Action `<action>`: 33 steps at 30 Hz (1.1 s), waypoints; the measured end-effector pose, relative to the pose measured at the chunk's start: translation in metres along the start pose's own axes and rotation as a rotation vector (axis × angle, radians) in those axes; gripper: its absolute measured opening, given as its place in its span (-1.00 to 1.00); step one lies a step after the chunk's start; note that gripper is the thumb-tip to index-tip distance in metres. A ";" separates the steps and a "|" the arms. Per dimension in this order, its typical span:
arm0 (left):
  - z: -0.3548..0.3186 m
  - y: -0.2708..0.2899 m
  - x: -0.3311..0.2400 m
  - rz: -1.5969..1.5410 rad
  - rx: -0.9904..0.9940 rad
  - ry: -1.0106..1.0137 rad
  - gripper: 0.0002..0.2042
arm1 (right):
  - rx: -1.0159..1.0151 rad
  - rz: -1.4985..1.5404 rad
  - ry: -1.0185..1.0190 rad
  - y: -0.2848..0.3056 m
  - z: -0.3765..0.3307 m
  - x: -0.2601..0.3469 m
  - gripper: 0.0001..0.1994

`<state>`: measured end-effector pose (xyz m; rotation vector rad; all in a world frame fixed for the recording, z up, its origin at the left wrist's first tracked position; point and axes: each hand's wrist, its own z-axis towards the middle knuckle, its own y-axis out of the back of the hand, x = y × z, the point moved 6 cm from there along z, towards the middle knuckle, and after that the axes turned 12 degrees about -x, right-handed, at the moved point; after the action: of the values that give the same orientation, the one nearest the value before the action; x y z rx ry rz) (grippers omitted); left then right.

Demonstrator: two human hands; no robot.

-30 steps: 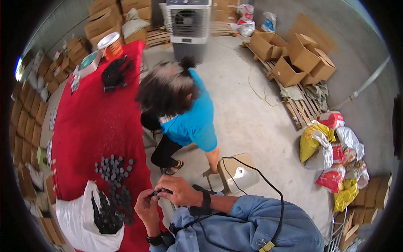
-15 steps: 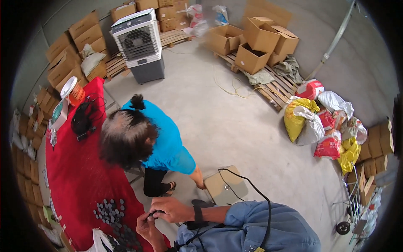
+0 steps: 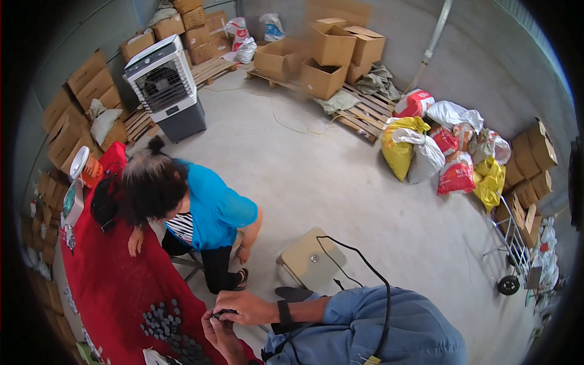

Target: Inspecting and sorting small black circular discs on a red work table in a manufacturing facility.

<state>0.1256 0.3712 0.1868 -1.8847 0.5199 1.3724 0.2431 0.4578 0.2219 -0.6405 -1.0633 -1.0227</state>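
Close together at the edge of the red-covered table, both my hands are closed on a small dark piece [image 3: 225,312], partly hidden by the fingers. My right hand [image 3: 247,307], with a black band at its wrist, pinches it from above. My left hand [image 3: 219,334] grips it from below. Beside them on the red cloth [image 3: 121,274] lies a loose heap of small dark grey discs [image 3: 163,321]. A white plastic bag [image 3: 155,358] sits at the near end of the heap.
A co-worker in a blue top [image 3: 213,204] sits across the table's edge, one hand [image 3: 135,241] on the cloth. A beige square panel [image 3: 313,258] stands low beside my arm. Farther off are an air cooler [image 3: 164,88], cartons on a pallet [image 3: 365,115], filled sacks [image 3: 426,155] and a hand trolley [image 3: 511,243].
The co-worker has straightened from leaning toward the beige panel and now rests a hand on the cloth. The panel has shifted slightly. My hands still hold the small dark piece.
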 end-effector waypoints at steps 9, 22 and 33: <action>-0.044 0.019 0.039 -0.039 0.192 0.300 -0.49 | -0.005 -0.269 0.161 -0.009 -0.063 0.012 -0.78; -0.062 0.005 0.055 0.075 0.373 0.391 -0.46 | -0.272 -0.590 0.277 0.015 -0.110 0.044 -0.82; -0.062 -0.012 0.042 0.137 0.486 0.351 -0.49 | -0.307 -0.524 0.223 0.020 -0.117 0.044 -0.77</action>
<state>0.1876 0.3363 0.1614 -1.7028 1.0695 0.8852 0.3139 0.3524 0.2187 -0.4827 -0.9006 -1.6953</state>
